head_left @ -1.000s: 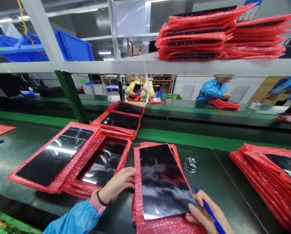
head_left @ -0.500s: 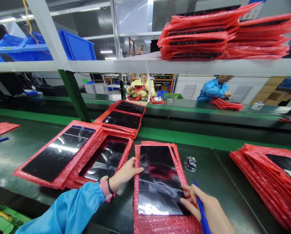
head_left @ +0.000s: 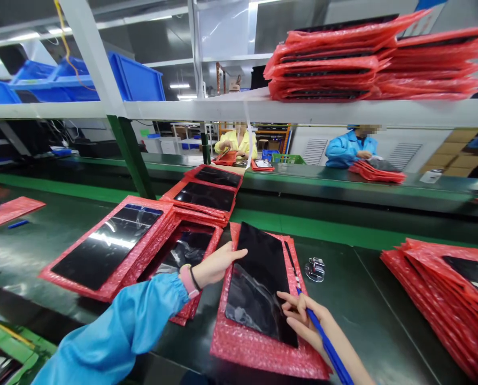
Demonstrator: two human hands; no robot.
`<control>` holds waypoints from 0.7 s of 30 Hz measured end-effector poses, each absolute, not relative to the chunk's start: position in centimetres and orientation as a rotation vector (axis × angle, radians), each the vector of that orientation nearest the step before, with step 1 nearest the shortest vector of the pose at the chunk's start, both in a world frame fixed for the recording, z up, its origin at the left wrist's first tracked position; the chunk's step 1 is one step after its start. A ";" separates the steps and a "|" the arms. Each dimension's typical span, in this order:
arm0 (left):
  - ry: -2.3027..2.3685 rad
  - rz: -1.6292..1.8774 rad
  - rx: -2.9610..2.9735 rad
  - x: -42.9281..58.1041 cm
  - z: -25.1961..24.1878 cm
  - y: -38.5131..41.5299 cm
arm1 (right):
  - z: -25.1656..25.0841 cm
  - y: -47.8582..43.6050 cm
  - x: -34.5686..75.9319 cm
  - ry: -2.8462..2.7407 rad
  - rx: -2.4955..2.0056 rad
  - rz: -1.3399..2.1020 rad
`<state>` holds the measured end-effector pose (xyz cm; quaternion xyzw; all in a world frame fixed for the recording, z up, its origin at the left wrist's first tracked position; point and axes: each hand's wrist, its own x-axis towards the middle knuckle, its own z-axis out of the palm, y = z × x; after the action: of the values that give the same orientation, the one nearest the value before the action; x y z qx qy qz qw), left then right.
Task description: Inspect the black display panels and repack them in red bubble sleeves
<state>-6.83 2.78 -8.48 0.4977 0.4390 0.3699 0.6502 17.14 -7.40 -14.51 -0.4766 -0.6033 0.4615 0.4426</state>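
Observation:
A black screen panel [head_left: 259, 278] lies on a red bubble-wrap bag [head_left: 239, 342] in front of me, its upper end turned a little left and raised off the bag. My left hand [head_left: 217, 263] grips the panel's left edge, thumb on top and the other fingers hidden beneath. Held in my right hand [head_left: 309, 321] is a blue pen [head_left: 323, 337], its tip pointing away from me. The fingertips of that hand also touch the panel's right edge. To the left, another screen panel [head_left: 106, 243] rests on a stack of red bubble-wrap bags.
A small clear and metallic item [head_left: 315, 269] sits right of the panel. Red bags are stacked at the right [head_left: 435, 299] and on the shelf [head_left: 327, 69]. More panels [head_left: 207, 195] lie farther back. Two people work across the bench, in yellow [head_left: 243, 141] and blue [head_left: 345, 149].
The panel has turned on its bag and its upper end has risen. Both hands moved with it. The view has shifted slightly.

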 end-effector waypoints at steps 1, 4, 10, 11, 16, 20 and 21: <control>0.972 0.837 1.113 -6.6 -8.4 2.8 | -14.6 -7.4 17.1 -1.476 -1.170 1.163; 0.957 0.867 1.080 -7.7 -8.3 3.0 | -14.0 -7.9 17.5 -1.442 -1.172 1.203; 1.109 0.912 1.026 -18.4 -6.9 5.5 | -11.7 -8.6 21.3 -1.360 -1.295 1.175; 1.150 0.934 1.023 -20.3 -6.7 6.2 | -11.8 -8.4 22.1 -1.360 -1.322 1.126; 1.413 0.856 1.044 -25.7 -6.9 8.4 | -14.5 -5.9 24.8 -1.455 -1.549 0.412; 1.602 0.757 1.189 -26.3 -7.8 9.2 | -16.5 -3.9 26.2 -1.681 -1.567 0.090; 1.637 0.774 1.261 -26.2 -7.9 9.4 | -16.8 -3.6 26.4 -1.753 -1.548 0.079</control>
<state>-26.20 9.36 -7.94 0.5101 0.6623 0.3130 0.4507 26.44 -3.57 -16.81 -0.6092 -0.6896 0.0310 0.3903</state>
